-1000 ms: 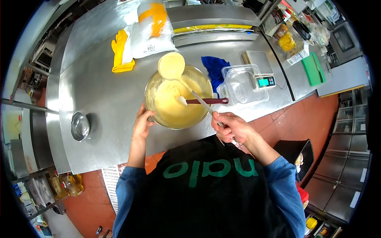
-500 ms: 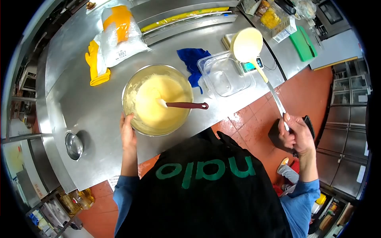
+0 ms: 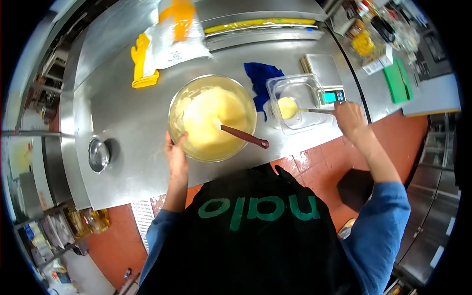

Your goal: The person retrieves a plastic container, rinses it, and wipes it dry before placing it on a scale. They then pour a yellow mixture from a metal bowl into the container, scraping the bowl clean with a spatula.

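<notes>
A metal mixing bowl holds pale yellow batter. A spatula with a dark red handle leans in it, the handle lying over the bowl's near right rim. My left hand grips the rim at the near left, thumb and fingers on either side. On the right, my right hand is closed on the end of a ladle's handle. The ladle lies low within a clear plastic container, its cup coated or part filled with batter.
Behind the container is a digital scale; a blue cloth lies beside it. Yellow gloves and a plastic bag sit at the back left. A small metal bowl stands left. A knife lies on a green board.
My right hand has brought the ladle from above the scale down and left into the clear container. The spatula handle has swung toward me. My left hand stays on the mixing bowl.
</notes>
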`<state>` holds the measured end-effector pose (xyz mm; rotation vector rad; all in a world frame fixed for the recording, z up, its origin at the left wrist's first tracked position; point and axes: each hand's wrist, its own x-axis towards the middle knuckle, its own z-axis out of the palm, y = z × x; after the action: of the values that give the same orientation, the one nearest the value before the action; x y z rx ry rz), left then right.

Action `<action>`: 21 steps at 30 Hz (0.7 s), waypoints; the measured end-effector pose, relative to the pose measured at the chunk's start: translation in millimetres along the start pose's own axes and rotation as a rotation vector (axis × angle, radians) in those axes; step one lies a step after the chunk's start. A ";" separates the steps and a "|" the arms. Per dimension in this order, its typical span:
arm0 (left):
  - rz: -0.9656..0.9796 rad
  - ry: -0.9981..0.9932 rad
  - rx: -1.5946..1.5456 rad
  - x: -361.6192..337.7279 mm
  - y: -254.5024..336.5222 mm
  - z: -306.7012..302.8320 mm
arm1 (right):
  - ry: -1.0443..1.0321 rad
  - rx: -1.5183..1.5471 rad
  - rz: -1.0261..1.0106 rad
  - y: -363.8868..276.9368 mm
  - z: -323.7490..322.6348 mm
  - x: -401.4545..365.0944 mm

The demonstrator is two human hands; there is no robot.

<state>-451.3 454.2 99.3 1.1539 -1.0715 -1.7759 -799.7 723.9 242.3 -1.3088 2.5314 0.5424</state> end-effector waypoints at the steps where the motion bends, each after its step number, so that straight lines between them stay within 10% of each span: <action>1: 0.008 0.019 -0.014 -4.7 0.5 6.6 | 0.318 -0.158 -0.170 -6.6 0.6 0.4; 4: -0.094 0.059 -0.266 -17.2 10.5 22.3 | 0.647 0.162 -0.394 -81.9 -14.1 -11.4; 8: -0.034 0.182 -0.359 -20.0 10.3 31.5 | 0.136 0.406 -0.439 -180.2 -12.1 -2.0; 12: 0.116 0.184 -0.267 -17.6 16.2 26.6 | 0.058 0.447 -0.360 -179.2 -3.3 14.9; 21: 0.211 -0.004 -0.220 -39.1 130.8 56.4 | 0.752 0.308 -0.434 -133.8 -123.0 -45.3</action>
<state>-473.4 454.7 245.3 0.8714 -0.9359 -1.6817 -669.2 633.4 341.6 -2.1252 2.5323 -0.5050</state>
